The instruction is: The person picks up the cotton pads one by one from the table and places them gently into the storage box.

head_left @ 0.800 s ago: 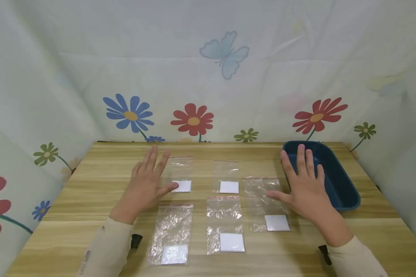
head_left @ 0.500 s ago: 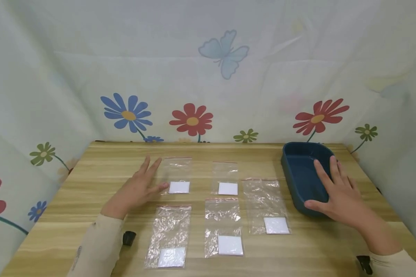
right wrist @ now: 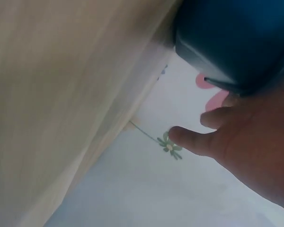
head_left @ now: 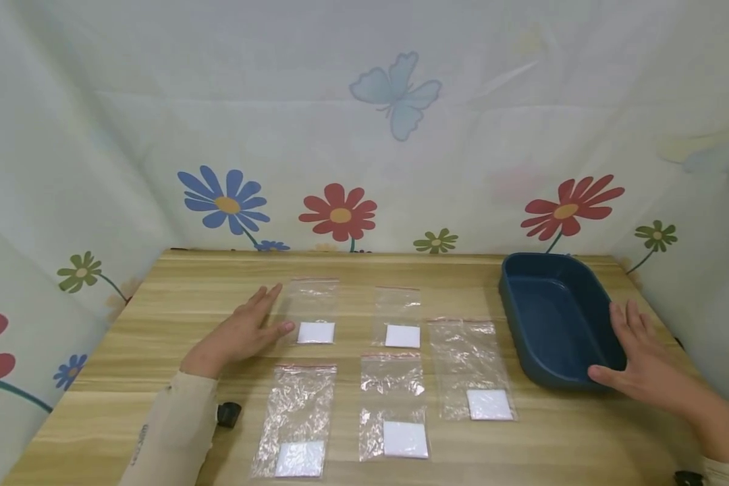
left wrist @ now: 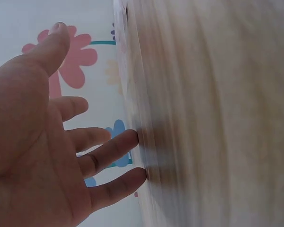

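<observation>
In the head view, several clear zip bags lie flat on the wooden table, each with a small white card inside. These are a back left bag (head_left: 312, 304), a back middle bag (head_left: 395, 307), a front left bag (head_left: 298, 405), a front middle bag (head_left: 391, 378) and a right bag (head_left: 464, 358). My left hand (head_left: 239, 334) is just left of the back left bag, fingers extended and holding nothing. My right hand (head_left: 656, 371) is at the right side of a dark blue basin (head_left: 519, 344), fingers spread along its rim; I cannot tell whether they touch it.
A flowered curtain (head_left: 267, 121) hangs behind the wooden table (head_left: 127, 364) and on both sides. The basin stands near the table's back right corner. Black straps (head_left: 227, 414) show at the wrists.
My right hand has moved right and nearer, from over the basin's left part to its right side. My left hand has drawn back and left, off the back left bag.
</observation>
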### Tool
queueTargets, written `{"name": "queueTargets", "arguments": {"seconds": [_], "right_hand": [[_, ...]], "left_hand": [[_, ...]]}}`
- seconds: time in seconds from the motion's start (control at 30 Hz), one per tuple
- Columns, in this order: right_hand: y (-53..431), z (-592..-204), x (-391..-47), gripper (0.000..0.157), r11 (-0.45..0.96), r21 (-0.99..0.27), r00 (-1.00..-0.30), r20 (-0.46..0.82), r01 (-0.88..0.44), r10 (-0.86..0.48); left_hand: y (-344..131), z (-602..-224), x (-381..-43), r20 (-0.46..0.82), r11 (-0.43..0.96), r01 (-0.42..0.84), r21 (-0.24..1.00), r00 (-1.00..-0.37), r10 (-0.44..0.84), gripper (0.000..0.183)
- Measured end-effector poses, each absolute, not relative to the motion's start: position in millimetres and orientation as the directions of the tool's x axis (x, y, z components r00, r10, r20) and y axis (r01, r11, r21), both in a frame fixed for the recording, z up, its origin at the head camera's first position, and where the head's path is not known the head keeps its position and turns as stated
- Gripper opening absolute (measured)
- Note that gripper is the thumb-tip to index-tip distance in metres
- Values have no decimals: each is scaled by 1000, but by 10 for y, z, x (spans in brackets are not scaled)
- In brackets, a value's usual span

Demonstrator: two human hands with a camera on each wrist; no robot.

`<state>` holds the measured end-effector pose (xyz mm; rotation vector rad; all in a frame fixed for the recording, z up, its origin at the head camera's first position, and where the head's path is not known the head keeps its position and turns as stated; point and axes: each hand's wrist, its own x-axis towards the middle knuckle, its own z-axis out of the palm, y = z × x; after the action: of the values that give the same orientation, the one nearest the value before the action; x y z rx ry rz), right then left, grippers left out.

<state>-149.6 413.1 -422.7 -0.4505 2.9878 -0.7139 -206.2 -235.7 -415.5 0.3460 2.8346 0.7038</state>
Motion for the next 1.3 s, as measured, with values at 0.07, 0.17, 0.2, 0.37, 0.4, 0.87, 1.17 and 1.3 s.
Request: {"name": "queueTargets", "arguments": {"seconds": [0.07,0.17,0.2,0.37,0.4,0.87,1.17,1.3], "right_hand": [[4187,-4253,-1482,117,847,-458,-957,32,-272,-290],[4228,-4272,-1462,119,839,-469,-955,37,-276,-293],[4232,-4275,-1456,118,834,-477,-954,36,-278,-298],[4209,-4263,-1445,116,820,-503,-952,18,-273,-306],[4204,-4259,-1445,116,819,-508,-953,9,-267,-304],[4176,-4204,-1433,115,815,-545,-959,-69,-194,-275],[4172,-4222,-1408,113,797,-569,-957,-58,-201,-283],[4180,-4215,-1410,111,790,-577,-955,-54,-208,-291]], "left_hand": [[-2342,-4158,-2066,-139,864,184,468,-951,277,92],[-2314,-4154,-2076,-151,877,188,443,-948,280,91],[-2305,-4151,-2084,-155,881,191,433,-947,281,90],[-2251,-4101,-2112,-173,897,183,402,-947,270,86],[-2235,-4089,-2119,-170,896,181,406,-948,269,85],[-2007,-4103,-2214,-160,889,211,406,-941,297,65],[-2057,-4089,-2238,-96,837,173,519,-961,258,56],[-2143,-4072,-2271,-95,689,98,718,-967,236,59]]}}
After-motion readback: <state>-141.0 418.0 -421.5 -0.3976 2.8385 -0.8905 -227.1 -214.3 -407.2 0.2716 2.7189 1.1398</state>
